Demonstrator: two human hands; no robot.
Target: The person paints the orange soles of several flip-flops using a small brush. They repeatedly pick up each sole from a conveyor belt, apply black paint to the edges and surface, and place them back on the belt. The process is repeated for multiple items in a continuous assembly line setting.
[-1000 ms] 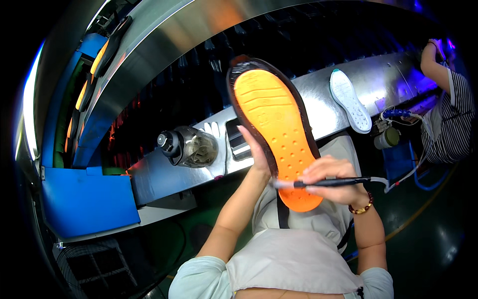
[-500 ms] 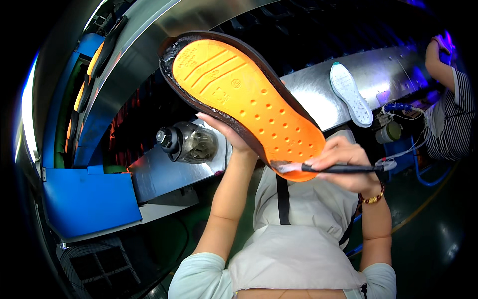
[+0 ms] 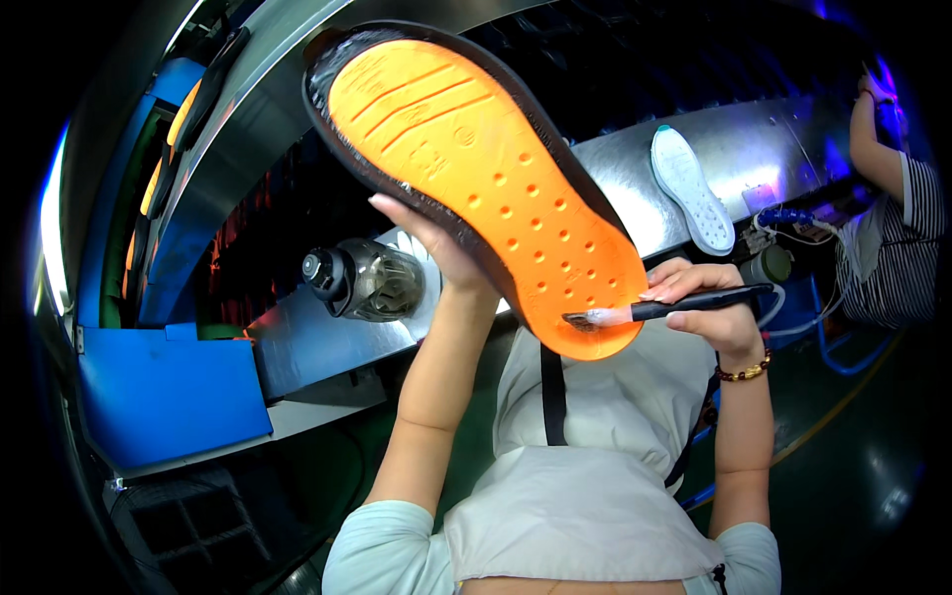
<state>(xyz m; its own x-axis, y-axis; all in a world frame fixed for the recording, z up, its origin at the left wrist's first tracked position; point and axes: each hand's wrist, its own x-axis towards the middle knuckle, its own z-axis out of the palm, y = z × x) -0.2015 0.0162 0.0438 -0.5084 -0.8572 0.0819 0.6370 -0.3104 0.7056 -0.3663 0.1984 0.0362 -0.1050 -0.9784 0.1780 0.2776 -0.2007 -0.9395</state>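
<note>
An orange shoe sole point(image 3: 531, 233) with a dark brown-black rim is tilted up in front of me, its broad end at the upper left. Grooves and rows of small dimples mark its orange face, and the dark rim around the broad end looks wet and shiny. My left hand point(image 3: 441, 243) grips the sole from its left edge, with most fingers hidden behind it. Between the fingers of my right hand point(image 3: 712, 309) is a brush point(image 3: 684, 303) with a black handle. Its bristles touch the orange face near the lower end.
A white sole point(image 3: 691, 188) lies on the metal bench behind. A dark-lidded clear bottle point(image 3: 375, 280) stands on the bench at left, beside a blue panel point(image 3: 174, 397). More orange-and-black soles point(image 3: 186, 114) sit at far left. A co-worker in a striped top point(image 3: 892, 258) is at right.
The sole has shifted up and slightly left at its broad end. The brush bristles have moved from the sole's lower left edge inward to the right, and the handle's far end has risen.
</note>
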